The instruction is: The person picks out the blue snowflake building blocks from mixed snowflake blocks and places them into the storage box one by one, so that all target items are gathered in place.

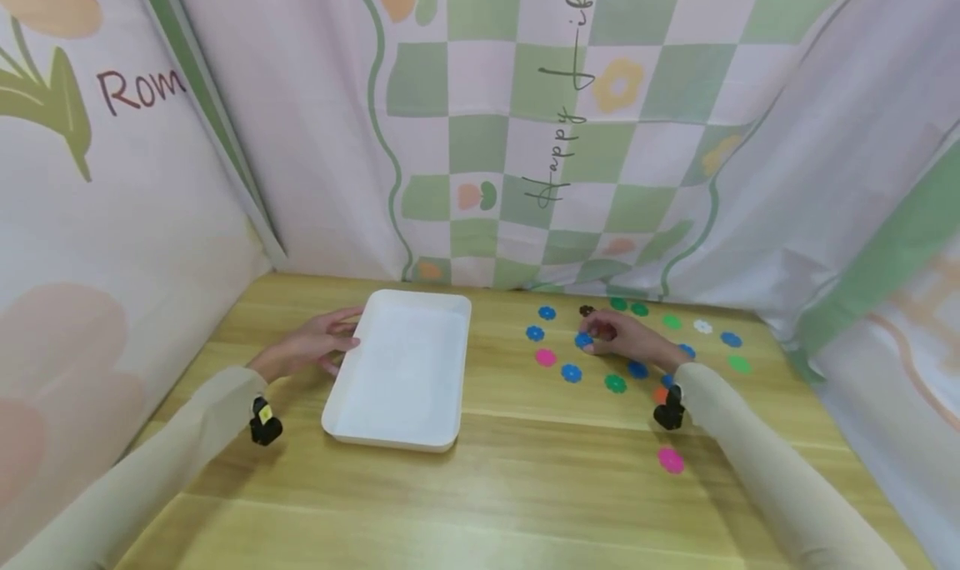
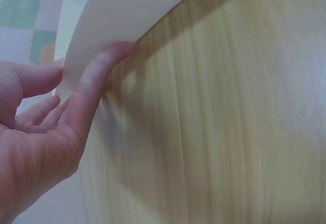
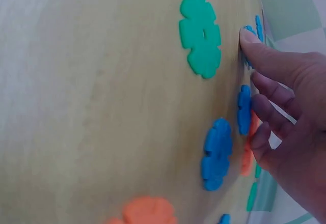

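Observation:
A shallow white tray (image 1: 401, 370) lies on the left half of the table. Against its left side rests my left hand (image 1: 315, 343); in the left wrist view, fingertips (image 2: 122, 49) touch the tray's outer wall (image 2: 114, 15). My right hand (image 1: 626, 337) is among scattered flower-shaped plastic discs and pinches a blue flower-shaped disc (image 1: 583, 341) between thumb and fingers. The right wrist view has the thumb (image 3: 277, 61) over this disc, its other fingers curled. A green disc (image 3: 199, 35) and another blue disc (image 3: 217, 154) lie close by.
Around the right hand are a pink disc (image 1: 546, 357), a dark brown disc (image 1: 586, 311), a white disc (image 1: 702, 327) and several blue, green and orange ones. One magenta disc (image 1: 671, 460) lies nearer the front. Curtains (image 1: 555, 145) hang behind the wooden table (image 1: 525, 487).

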`<state>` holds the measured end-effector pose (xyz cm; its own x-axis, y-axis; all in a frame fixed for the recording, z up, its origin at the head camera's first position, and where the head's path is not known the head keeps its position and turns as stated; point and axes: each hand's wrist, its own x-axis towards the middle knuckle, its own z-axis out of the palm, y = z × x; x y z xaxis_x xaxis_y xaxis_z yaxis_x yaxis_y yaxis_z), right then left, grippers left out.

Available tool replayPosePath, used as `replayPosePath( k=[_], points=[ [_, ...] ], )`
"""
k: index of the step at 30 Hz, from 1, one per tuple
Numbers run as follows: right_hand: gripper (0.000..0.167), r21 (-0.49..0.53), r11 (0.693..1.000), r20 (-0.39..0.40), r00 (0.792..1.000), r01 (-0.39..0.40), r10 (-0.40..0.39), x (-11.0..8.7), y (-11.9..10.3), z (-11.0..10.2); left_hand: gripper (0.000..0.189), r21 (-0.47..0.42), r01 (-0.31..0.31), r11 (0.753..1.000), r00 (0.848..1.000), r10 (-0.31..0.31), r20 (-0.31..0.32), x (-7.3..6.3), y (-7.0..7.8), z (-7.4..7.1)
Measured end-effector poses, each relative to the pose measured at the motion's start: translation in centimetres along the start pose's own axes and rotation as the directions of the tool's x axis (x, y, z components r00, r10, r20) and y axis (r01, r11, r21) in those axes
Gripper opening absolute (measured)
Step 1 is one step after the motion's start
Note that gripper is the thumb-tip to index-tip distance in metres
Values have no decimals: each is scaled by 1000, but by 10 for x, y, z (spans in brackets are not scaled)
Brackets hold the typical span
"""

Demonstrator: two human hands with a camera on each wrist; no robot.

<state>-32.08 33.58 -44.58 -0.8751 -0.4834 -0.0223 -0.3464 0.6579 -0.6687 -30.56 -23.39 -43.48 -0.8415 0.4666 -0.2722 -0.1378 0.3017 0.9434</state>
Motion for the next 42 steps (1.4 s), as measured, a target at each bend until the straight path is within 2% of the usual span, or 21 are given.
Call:
replayPosePath(
  k=[4, 8, 11, 14, 18, 20, 25, 30, 32, 38, 42],
  points=[
    [26, -44, 999, 6, 1000, -27, 27, 2, -1, -3, 77, -8, -16, 1000, 1000, 16, 17, 0, 1, 4],
    [19, -41, 997, 21, 997, -71, 72, 3, 0, -8, 76, -13, -29, 999, 999, 30, 29, 0, 1, 7],
    [17, 23, 997, 33, 996, -78, 77, 3, -2, -13, 76, -23, -31, 999, 999, 32, 31, 0, 0, 8],
    [23, 136, 988, 41, 997, -68, 63, 3, -5, -17, 75, -29, -23, 999, 999, 24, 23, 1, -1, 10],
    [34, 297, 951, 47, 996, -82, 71, 5, -10, -18, 73, -16, -13, 1000, 1000, 13, -6, 3, -1, 15],
    [38, 343, 934, 40, 995, -95, 87, 7, -12, -20, 73, -8, -11, 1000, 1000, 11, -23, 5, 1, 18],
    [41, 388, 911, 7, 989, -139, 148, 11, -20, -22, 72, -6, 0, 1000, 999, 0, -42, 7, 8, 26],
    [43, 409, 889, 7, 975, -205, 221, 14, -38, -20, 72, 15, -9, 1000, 999, 9, -36, 6, 13, 33],
    [43, 435, 869, 17, 967, -236, 254, 15, -46, -18, 72, 23, -13, 1000, 999, 14, -35, 5, 14, 38],
    [45, 533, 783, 72, 940, -320, 335, 21, -64, -7, 70, -2, -2, 1000, 998, 2, -63, 6, 18, 56],
    [42, 589, 745, 94, 942, -314, 323, 29, -77, 0, 69, -21, -2, 1000, 998, 0, -67, 6, 19, 63]
  ],
)
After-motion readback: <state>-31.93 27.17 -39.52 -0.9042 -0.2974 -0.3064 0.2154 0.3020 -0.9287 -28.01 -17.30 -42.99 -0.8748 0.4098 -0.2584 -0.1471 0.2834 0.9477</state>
